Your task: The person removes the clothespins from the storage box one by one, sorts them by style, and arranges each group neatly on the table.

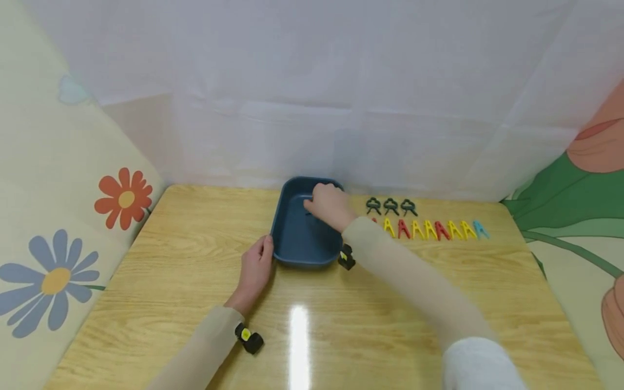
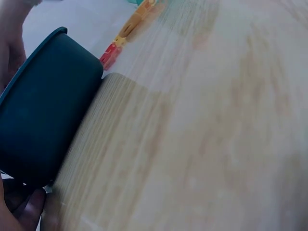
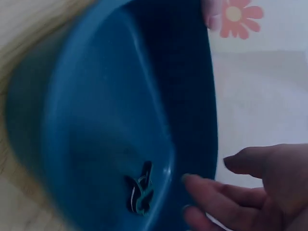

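Note:
A dark blue bin (image 1: 304, 238) stands on the table. My left hand (image 1: 257, 262) grips its left side near the front corner, with the thumb at the rim; in the left wrist view, fingers (image 2: 31, 209) reach to the bin's base. Over the bin's far right part is my right hand (image 1: 331, 206), its thumb and fingers apart and nothing between them in the right wrist view. Below those fingers, a dark green clip (image 3: 140, 192) lies on the bin's floor.
Right of the bin, three dark green cloud-shaped clips (image 1: 391, 207) lie in a row. In front of them runs a row of several red, yellow and blue A-shaped clips (image 1: 429, 229), partly hidden by my right sleeve. A white cloth (image 1: 292, 108) hangs behind the table.

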Motion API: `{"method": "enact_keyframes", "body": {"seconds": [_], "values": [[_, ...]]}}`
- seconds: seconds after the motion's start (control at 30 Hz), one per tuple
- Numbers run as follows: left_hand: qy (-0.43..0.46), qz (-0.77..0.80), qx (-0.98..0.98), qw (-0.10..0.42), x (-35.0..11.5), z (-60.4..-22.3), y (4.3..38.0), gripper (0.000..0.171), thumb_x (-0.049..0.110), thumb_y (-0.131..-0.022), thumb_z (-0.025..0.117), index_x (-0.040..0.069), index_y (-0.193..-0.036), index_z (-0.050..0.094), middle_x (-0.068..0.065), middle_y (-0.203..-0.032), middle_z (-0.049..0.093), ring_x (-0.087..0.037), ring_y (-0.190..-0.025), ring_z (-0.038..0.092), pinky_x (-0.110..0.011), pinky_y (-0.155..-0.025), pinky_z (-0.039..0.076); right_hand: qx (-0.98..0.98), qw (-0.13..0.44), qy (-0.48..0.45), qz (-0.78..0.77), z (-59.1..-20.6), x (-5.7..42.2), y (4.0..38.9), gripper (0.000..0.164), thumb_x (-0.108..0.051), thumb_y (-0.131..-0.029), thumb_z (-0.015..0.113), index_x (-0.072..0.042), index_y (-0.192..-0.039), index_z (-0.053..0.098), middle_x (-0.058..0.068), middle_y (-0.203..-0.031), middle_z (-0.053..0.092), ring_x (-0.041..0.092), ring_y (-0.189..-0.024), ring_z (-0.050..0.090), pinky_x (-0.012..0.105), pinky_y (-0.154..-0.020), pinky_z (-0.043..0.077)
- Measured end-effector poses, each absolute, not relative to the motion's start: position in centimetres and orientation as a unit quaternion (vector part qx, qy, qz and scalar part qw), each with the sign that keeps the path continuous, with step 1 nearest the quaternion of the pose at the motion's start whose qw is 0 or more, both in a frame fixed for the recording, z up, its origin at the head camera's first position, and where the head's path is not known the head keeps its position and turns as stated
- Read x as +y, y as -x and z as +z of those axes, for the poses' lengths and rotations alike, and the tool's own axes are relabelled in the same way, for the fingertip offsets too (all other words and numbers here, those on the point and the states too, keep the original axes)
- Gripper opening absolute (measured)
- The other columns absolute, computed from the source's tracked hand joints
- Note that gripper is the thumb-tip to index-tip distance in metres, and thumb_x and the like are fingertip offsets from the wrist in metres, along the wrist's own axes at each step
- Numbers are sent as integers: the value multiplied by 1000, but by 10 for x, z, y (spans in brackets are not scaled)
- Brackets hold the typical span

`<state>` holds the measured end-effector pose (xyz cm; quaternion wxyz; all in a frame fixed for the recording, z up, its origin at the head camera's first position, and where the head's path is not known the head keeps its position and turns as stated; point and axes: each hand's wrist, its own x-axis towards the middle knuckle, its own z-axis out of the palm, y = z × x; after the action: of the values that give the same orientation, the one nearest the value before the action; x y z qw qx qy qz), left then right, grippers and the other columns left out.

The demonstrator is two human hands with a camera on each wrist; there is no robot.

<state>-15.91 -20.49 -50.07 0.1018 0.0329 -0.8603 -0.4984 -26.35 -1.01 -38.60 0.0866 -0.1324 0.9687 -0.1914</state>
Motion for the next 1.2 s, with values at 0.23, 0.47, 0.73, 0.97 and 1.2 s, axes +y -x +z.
{"method": "enact_keyframes", "body": {"seconds": [0.23,0.47,0.73,0.97,1.2], "values": [[-23,-488,-865,116,-208,-495,164,41,27,-113,42,1,-95,66,-14,-87,63,-26,-84,56,-38,-76,47,985,121,65,-107,-390,-34,276,38,-43,-103,63,-16,-78,68,2,-73,64,21,-70,63,39,-69,55],[-32,-497,-860,106,-212,-496,165,41,28,-114,42,0,-102,69,-15,-93,65,-26,-89,56,-37,-80,47,986,147,34,-70,-400,-47,284,42,-47,-103,61,-11,-120,75,11,-112,74,27,-98,70,45,-77,60],[-31,-500,-860,102,-211,-498,160,39,28,-113,43,2,-97,68,-13,-87,61,-25,-86,55,-37,-78,46,987,158,11,-29,-419,-59,297,51,-57,-103,56,-13,-119,75,9,-108,74,23,-87,67,40,-64,56],[-31,-501,-859,105,-208,-499,159,37,25,-113,45,1,-102,71,-15,-97,68,-26,-91,59,-42,-84,50,987,161,11,-10,-426,-65,303,41,-39,-111,43,-13,-108,74,8,-97,71,21,-74,63,40,-51,51],[-32,-498,-860,105,-208,-499,156,38,25,-113,44,0,-108,73,-14,-102,71,-25,-94,61,-42,-87,52,985,172,6,12,-427,-70,304,40,-32,-113,38,-14,-120,73,8,-101,71,22,-77,64,41,-57,54]]}}
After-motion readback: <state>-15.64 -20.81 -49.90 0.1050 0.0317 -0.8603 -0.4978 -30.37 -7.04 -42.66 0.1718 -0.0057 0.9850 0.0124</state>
